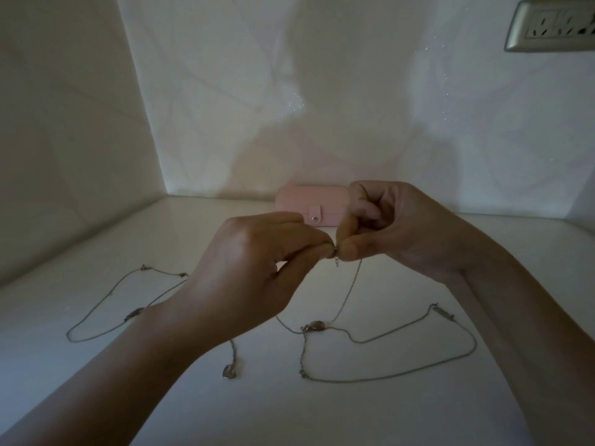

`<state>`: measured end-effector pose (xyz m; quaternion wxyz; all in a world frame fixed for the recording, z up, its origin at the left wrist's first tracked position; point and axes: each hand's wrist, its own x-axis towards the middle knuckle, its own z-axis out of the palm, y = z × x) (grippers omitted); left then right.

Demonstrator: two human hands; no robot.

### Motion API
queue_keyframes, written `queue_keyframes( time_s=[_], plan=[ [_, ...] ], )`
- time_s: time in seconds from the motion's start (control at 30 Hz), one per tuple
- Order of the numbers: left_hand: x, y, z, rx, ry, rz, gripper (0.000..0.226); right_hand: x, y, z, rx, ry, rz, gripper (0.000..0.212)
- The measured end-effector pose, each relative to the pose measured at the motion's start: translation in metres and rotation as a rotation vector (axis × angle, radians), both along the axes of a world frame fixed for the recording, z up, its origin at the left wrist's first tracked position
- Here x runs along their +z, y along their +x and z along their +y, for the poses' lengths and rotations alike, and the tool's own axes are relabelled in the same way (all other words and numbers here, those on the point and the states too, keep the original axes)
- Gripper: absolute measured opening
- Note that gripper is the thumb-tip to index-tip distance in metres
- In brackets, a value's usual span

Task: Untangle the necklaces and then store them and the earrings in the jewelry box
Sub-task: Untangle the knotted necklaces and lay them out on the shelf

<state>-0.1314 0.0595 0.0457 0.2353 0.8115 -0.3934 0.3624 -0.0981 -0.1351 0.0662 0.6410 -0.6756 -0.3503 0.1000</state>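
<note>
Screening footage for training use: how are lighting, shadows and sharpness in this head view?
Head view: dim and low-contrast; a broad soft shadow falls on the back wall; wide-angle bending curves the table edge; the chain end pinched between left hand and right hand is too small to resolve.

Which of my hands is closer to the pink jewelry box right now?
Right. The right hand covers the right end of the pink jewelry box in this view; the left hand is lower and further left. Both pinch one necklace.
</note>
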Motion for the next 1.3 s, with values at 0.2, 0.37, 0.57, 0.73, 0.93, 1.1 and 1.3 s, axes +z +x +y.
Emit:
queue_keyframes(
  time_s=[0.2,0.37,0.57,0.73,0.93,1.1,1.3],
  plan=[
    [-0.005,0.001,-0.003,0.009,-0.137,0.009,0.022,0.0,0.003,-0.001,-0.076,0.015,0.005,0.036],
    [-0.008,0.002,-0.004,0.084,-0.12,-0.074,0.023,-0.001,0.003,0.0,-0.104,-0.05,-0.017,0.02],
    [-0.014,0.007,-0.004,0.162,-0.041,-0.133,0.023,-0.001,0.005,-0.002,-0.154,-0.152,-0.036,0.014],
    [-0.011,0.006,-0.003,0.03,-0.212,0.272,0.017,-0.006,0.01,-0.002,-0.052,-0.167,0.015,0.005],
    [-0.008,0.015,0.003,-0.142,-0.261,0.609,0.026,-0.012,0.017,-0.003,0.095,-0.084,0.214,0.011],
    [-0.014,0.015,0.003,-0.155,-0.193,0.568,0.019,-0.01,0.016,-0.006,0.104,-0.125,0.238,0.007],
    [-0.016,0.02,0.004,0.018,-0.033,0.255,0.026,-0.009,0.012,-0.004,-0.086,-0.284,-0.01,0.005]
  ],
)
